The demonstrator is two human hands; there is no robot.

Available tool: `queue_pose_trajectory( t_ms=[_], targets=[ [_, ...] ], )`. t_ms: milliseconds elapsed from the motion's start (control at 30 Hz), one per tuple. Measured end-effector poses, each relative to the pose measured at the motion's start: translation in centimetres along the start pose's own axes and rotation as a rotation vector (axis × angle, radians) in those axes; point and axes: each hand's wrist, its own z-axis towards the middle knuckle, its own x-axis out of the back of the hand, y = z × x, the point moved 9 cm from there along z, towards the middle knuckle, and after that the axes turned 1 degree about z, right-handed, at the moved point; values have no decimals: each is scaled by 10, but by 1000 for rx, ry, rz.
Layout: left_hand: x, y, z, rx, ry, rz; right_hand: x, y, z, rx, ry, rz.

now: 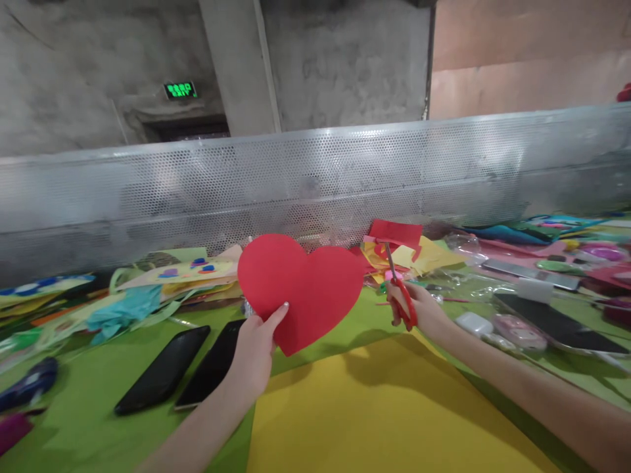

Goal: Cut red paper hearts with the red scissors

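Observation:
A red paper heart [315,289] is held up by my left hand [261,338], thumb on its front and the other fingers hidden behind it. To its right, my right hand [411,305] grips a pair of scissors [408,309] by the red handles, blades pointing up. The scissors are apart from the heart. Below both hands lies a large yellow sheet of paper [379,407] on the green tabletop [93,427]. Behind the scissors is a pile of red and yellow paper scraps [434,257].
Two black phones lie at left, the outer phone [165,368] fully visible. Another phone [557,322], a white earphone case [474,324] and a pink case [519,330] sit at right. Paper crafts [182,272] crowd the back left. A perforated metal panel [305,184] bounds the table.

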Motion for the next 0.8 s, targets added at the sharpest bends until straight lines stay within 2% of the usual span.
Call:
queue_pose_trajectory(
  t_ms=[100,233,300,400,500,600,700,800],
  targets=[
    [-2,-4,2,7,-27,-60,1,2,1,-5,-5,-91],
    [-1,-15,3,115,2,-94,-7,-2,-3,27,-71,-230],
    [1,-17,3,125,20,-89,-12,-5,-7,53,-96,-271],
    [3,-12,3,71,47,-77,-19,-6,-11,76,-108,-249],
    [-2,-6,0,36,26,-93,-22,1,-10,32,-112,-106],
    [-13,-8,-6,81,-69,-58,-26,9,-8,-45,-140,108],
    [-29,-23,-16,207,-247,64,-20,15,-5,-120,-94,318],
    [-39,-42,-31,353,-406,230,-11,23,-2,-199,-30,358]
  ],
)
